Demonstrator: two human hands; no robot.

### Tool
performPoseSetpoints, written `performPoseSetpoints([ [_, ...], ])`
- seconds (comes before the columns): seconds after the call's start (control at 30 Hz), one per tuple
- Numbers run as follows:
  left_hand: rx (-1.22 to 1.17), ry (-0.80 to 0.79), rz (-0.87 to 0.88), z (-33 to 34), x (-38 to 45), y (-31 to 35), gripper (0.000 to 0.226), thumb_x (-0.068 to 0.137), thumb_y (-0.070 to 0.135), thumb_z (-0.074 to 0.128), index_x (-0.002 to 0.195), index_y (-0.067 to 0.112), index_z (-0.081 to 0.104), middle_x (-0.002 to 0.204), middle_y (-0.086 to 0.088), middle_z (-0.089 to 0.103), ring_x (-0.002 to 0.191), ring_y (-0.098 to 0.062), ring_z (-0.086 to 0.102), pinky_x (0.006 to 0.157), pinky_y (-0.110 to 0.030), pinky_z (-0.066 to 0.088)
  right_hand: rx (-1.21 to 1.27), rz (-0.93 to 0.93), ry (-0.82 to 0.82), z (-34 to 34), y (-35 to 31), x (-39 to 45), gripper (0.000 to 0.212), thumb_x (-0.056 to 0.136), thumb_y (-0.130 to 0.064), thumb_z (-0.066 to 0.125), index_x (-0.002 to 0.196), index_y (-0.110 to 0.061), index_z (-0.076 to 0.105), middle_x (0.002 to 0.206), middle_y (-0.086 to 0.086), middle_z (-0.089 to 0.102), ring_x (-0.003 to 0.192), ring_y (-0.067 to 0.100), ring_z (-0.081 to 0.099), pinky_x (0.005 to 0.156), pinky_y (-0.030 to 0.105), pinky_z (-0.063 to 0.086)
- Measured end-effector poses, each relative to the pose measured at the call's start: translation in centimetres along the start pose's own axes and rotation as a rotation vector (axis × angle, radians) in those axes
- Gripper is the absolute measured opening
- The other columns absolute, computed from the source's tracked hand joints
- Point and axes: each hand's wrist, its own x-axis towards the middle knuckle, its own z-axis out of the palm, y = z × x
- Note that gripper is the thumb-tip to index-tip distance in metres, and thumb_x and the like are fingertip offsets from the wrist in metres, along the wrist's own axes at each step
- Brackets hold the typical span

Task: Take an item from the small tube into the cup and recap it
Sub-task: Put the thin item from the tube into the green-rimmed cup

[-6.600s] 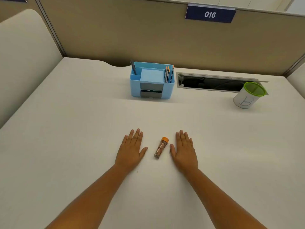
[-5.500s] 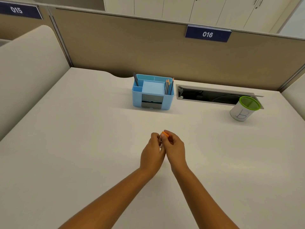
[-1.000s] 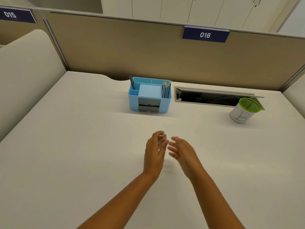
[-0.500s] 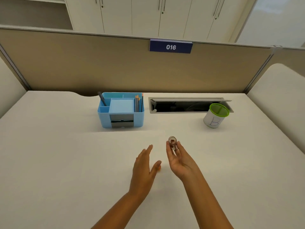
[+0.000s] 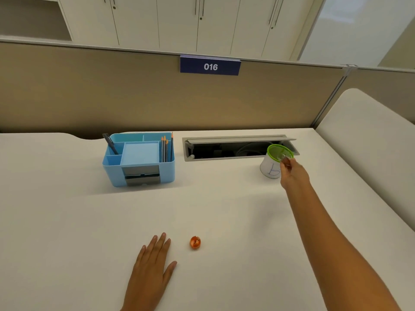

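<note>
My right hand [image 5: 293,173] is stretched out to the far right and holds the small clear tube [image 5: 282,157], uncapped, tilted over the green rim of the white cup [image 5: 270,167] marked with a blue letter. The tube's mouth is at the cup's opening; what is inside the tube is too small to tell. The orange cap [image 5: 195,242] lies alone on the table near the front. My left hand [image 5: 151,268] rests flat on the table, fingers apart, just left of the cap and not touching it.
A blue desk organiser [image 5: 138,158] with pencils and a pen stands at the back centre. An open cable slot [image 5: 233,147] in the desk runs behind the cup. A beige partition with the sign 016 closes the back; a padded panel rises at the right.
My right hand has carried the open tube from the table's middle out to the cup and tipped it over the rim. My left hand has settled flat beside the cap.
</note>
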Motion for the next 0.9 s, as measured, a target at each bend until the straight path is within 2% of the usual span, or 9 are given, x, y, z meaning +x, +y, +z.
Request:
performPoseSetpoints([
  [0.03, 0.0, -0.009, 0.0, 0.0, 0.1, 0.0, 0.069, 0.091, 0.054, 0.006, 0.121, 0.011, 0.051, 0.136, 0.0, 0.049, 0.134, 0.007, -0.013, 0.108, -0.018, -0.002, -0.014, -0.014, 0.027, 0.1, -0.2, 0.8, 0.035, 0.091, -0.012, 0.054, 0.124, -0.001, 0.05, 0.122, 0.015, 0.059, 0.094, 0.018, 0.063, 0.09, 0.023, 0.05],
  [0.1, 0.014, 0.003, 0.006, 0.0, 0.4, -0.2, 0.063, 0.091, 0.053, 0.006, 0.123, 0.015, 0.044, 0.151, 0.02, 0.014, 0.134, 0.006, -0.012, 0.109, -0.018, -0.002, 0.045, -0.034, 0.079, 0.5, -0.9, 2.2, 0.037, 0.086, -0.006, 0.062, 0.12, -0.004, 0.05, 0.116, 0.014, 0.061, 0.071, 0.012, 0.063, 0.073, 0.022, 0.056],
  [0.13, 0.013, 0.015, 0.009, 0.1, 0.5, -0.3, 0.06, 0.091, 0.053, 0.006, 0.124, 0.016, 0.04, 0.15, 0.026, -0.005, 0.134, 0.006, -0.012, 0.109, -0.018, -0.002, 0.039, -0.052, 0.097, 0.7, -1.2, 3.1, 0.037, 0.085, -0.005, 0.063, 0.119, -0.006, 0.049, 0.111, 0.013, 0.061, 0.066, 0.01, 0.062, 0.074, 0.024, 0.057],
  [0.2, -0.006, 0.029, 0.026, 0.2, 0.5, -0.4, 0.057, 0.091, 0.053, 0.006, 0.124, 0.019, 0.037, 0.148, 0.028, -0.017, 0.134, 0.007, -0.011, 0.109, -0.018, -0.001, 0.007, -0.099, 0.111, 0.8, -1.7, 4.2, 0.042, 0.087, -0.003, 0.059, 0.125, -0.008, 0.043, 0.1, 0.008, 0.06, 0.062, 0.01, 0.06, 0.083, 0.028, 0.056],
  [0.37, -0.026, 0.014, 0.055, 0.0, 0.7, -0.2, 0.051, 0.091, 0.053, 0.006, 0.129, 0.029, 0.031, 0.148, 0.028, -0.016, 0.134, 0.007, -0.01, 0.109, -0.017, -0.001, -0.083, -0.155, 0.133, 1.4, -2.5, 6.3, 0.047, 0.088, 0.0, 0.055, 0.13, -0.01, 0.035, 0.079, -0.001, 0.05, 0.058, 0.008, 0.057, 0.083, 0.027, 0.054],
  [0.5, -0.033, 0.002, 0.064, -0.3, 0.7, -0.1, 0.049, 0.091, 0.053, 0.006, 0.135, 0.037, 0.02, 0.148, 0.028, -0.016, 0.134, 0.007, -0.011, 0.108, -0.016, -0.002, -0.133, -0.173, 0.151, 1.1, -2.5, 8.0, 0.048, 0.087, -0.001, 0.056, 0.129, -0.013, 0.036, 0.097, 0.004, 0.05, 0.06, 0.007, 0.056, 0.078, 0.025, 0.055],
  [0.6, -0.035, 0.025, 0.08, -0.3, 0.7, 0.0, 0.051, 0.091, 0.053, 0.005, 0.139, 0.038, -0.004, 0.148, 0.027, -0.018, 0.134, 0.007, -0.012, 0.108, -0.016, -0.003, -0.219, -0.2, 0.162, 0.9, -2.4, 8.6, 0.046, 0.086, -0.002, 0.058, 0.124, -0.017, 0.038, 0.118, 0.012, 0.055, 0.079, 0.018, 0.062, 0.085, 0.03, 0.054],
  [0.73, -0.035, 0.026, 0.085, -0.1, 0.7, -0.1, 0.052, 0.091, 0.053, 0.006, 0.139, 0.036, -0.004, 0.148, 0.026, -0.017, 0.134, 0.006, -0.011, 0.109, -0.016, -0.003, -0.3, -0.242, 0.157, 1.0, -2.1, 8.8, 0.04, 0.084, -0.004, 0.061, 0.112, -0.023, 0.039, 0.129, 0.018, 0.054, 0.096, 0.026, 0.06, 0.091, 0.035, 0.053],
  [0.9, -0.045, 0.011, 0.079, 0.0, 0.7, -0.3, 0.051, 0.091, 0.053, 0.007, 0.139, 0.036, -0.003, 0.149, 0.026, -0.015, 0.135, 0.006, -0.01, 0.109, -0.016, -0.003, -0.433, -0.308, 0.176, 1.0, -1.5, 8.7, 0.046, 0.084, -0.007, 0.062, 0.124, -0.018, 0.043, 0.125, 0.015, 0.055, 0.096, 0.025, 0.061, 0.084, 0.031, 0.053],
])
